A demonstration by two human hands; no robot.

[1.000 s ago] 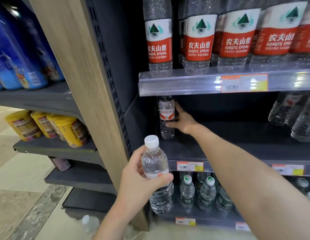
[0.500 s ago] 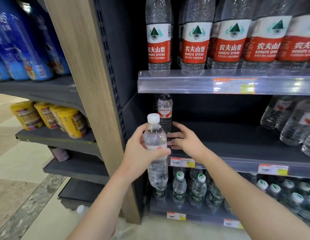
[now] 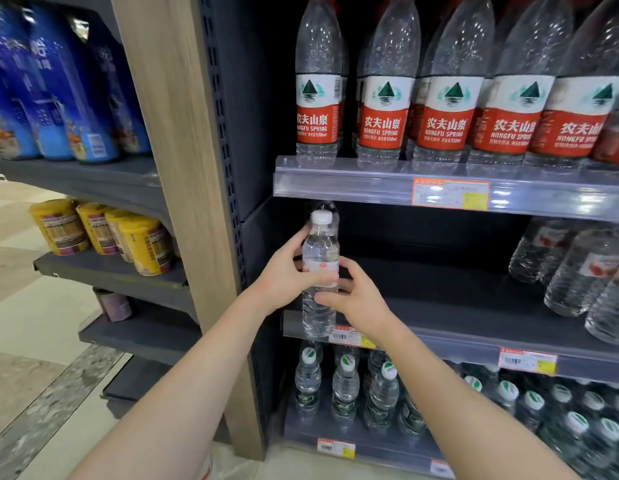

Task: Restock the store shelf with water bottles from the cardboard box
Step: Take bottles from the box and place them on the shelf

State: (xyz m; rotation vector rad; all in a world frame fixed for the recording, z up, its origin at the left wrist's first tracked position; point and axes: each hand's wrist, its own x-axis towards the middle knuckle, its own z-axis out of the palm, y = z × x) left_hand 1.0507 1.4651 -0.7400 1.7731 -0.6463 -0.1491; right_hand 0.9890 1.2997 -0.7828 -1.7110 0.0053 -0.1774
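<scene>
A clear water bottle (image 3: 320, 251) with a white cap and a white-red label is held upright in front of the dark middle shelf (image 3: 450, 285), at its left end. My left hand (image 3: 284, 275) wraps around the bottle's middle from the left. My right hand (image 3: 356, 299) touches the same bottle from the right, fingers curled on its lower half. Another bottle stands right behind it on the shelf and is mostly hidden; only its top (image 3: 327, 206) shows. The cardboard box is out of view.
Tall red-label bottles (image 3: 318, 98) fill the shelf above. Small green-cap bottles (image 3: 346, 386) fill the shelf below. More clear bottles (image 3: 578, 271) stand at the middle shelf's right end. A wooden upright (image 3: 183, 168) separates a left bay with blue packs and yellow tubs (image 3: 142, 240).
My right hand let go of the bottle placed at the back of the shelf and came to the held bottle. My left hand raised that bottle up to middle-shelf height.
</scene>
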